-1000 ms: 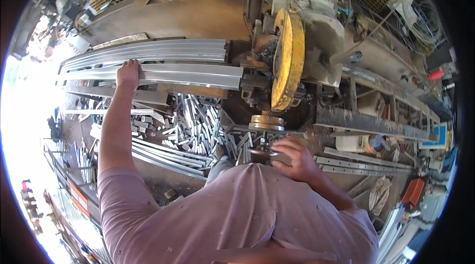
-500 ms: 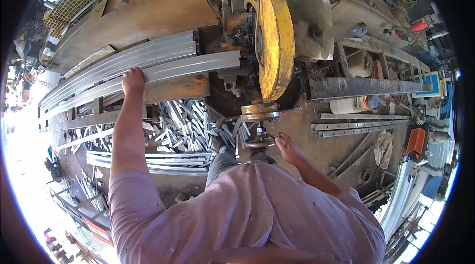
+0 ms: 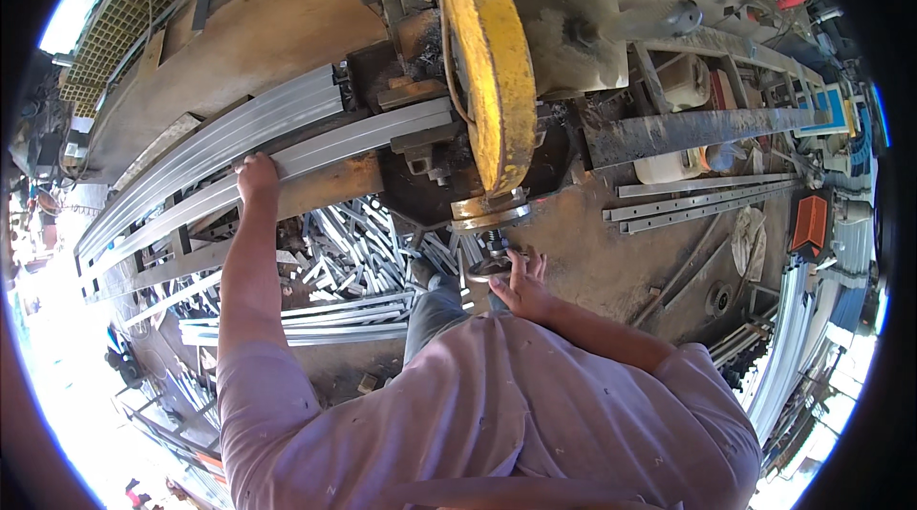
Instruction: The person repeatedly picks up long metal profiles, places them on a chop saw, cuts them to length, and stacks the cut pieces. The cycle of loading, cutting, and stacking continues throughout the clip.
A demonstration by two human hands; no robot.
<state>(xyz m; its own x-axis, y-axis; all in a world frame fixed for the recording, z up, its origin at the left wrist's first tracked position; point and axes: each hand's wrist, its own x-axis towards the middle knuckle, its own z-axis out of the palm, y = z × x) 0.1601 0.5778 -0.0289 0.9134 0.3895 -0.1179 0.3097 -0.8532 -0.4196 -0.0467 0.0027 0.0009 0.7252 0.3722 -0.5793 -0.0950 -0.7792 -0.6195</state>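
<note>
My left hand (image 3: 256, 176) is curled over the near long grey metal profile (image 3: 330, 144), gripping it partway along. The profile's right end rests in the vise area of a cut-off saw, beside its yellow blade guard (image 3: 506, 71). My right hand (image 3: 523, 288) is at the right side of the vise handwheel (image 3: 485, 267), close to my body. Its fingers are spread and raised; whether they touch the rim is hard to tell. Just beyond the wheel are its threaded screw and a round metal flange (image 3: 490, 211).
Several more profiles (image 3: 229, 133) lie side by side behind the held one. Short cut pieces (image 3: 353, 247) are heaped on the floor below, with longer lengths (image 3: 315, 324) nearer me. A steel-frame stand (image 3: 707, 133) extends right of the saw; perforated bars (image 3: 707, 201) lie by it.
My view has shifted a little, so the saw appears further left. My right hand has moved left along the handwheel, its fingers now spread. The left hand keeps its hold on the profile.
</note>
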